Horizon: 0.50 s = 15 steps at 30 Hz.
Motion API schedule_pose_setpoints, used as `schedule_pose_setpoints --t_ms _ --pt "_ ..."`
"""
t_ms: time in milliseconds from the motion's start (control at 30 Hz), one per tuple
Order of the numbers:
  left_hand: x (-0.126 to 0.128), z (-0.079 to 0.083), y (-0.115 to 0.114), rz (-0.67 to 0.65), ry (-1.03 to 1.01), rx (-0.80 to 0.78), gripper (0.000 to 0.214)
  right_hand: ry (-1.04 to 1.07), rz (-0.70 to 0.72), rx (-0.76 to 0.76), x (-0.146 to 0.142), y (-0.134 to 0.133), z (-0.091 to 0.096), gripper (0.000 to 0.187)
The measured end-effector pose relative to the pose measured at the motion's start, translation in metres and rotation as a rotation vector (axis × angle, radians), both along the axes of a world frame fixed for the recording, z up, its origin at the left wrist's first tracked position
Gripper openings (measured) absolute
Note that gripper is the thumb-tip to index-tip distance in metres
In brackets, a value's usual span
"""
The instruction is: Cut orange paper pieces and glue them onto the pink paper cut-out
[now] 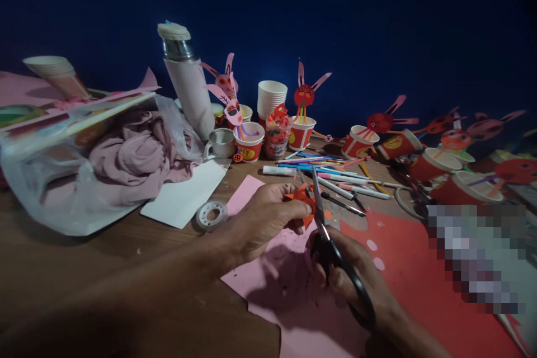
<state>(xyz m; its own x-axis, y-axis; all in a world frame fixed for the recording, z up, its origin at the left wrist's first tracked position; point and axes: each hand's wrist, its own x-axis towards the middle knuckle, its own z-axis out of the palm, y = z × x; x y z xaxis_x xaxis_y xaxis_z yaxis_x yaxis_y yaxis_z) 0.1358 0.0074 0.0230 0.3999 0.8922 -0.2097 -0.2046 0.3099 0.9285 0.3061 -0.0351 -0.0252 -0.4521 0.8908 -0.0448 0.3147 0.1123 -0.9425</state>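
My left hand [264,221] pinches a small scrap of orange-red paper [302,198] above a pink paper sheet [289,291]. My right hand [356,274] is wrapped round the black handles of a pair of scissors [323,224]. The blades point up and away, and they meet the paper scrap at its right edge. A red paper sheet [419,285] with small punched holes lies under and to the right of my right hand.
Pens and markers [331,176] lie scattered behind the hands. Red-and-white paper cups with paper rabbit figures [302,123] line the back. A white thermos [187,84], a tape roll [212,214], white paper [184,193] and a plastic bag with pink cloth [104,162] sit left.
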Motion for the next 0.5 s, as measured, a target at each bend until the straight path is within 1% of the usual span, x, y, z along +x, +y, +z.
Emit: schedule_pose_setpoints --t_ms 133,267,500 --pt "-0.0008 0.0010 0.0006 -0.024 0.003 0.010 0.008 0.018 -0.001 0.005 -0.0006 -0.0003 0.0008 0.049" --pt "-0.0016 0.0019 0.0019 -0.002 0.003 -0.015 0.006 0.021 -0.021 0.032 -0.0028 -0.0003 0.0062 0.049" --pt "-0.0043 -0.0002 0.0021 -0.015 0.005 0.002 0.005 0.034 -0.040 0.013 -0.0052 0.0001 0.0092 0.052"
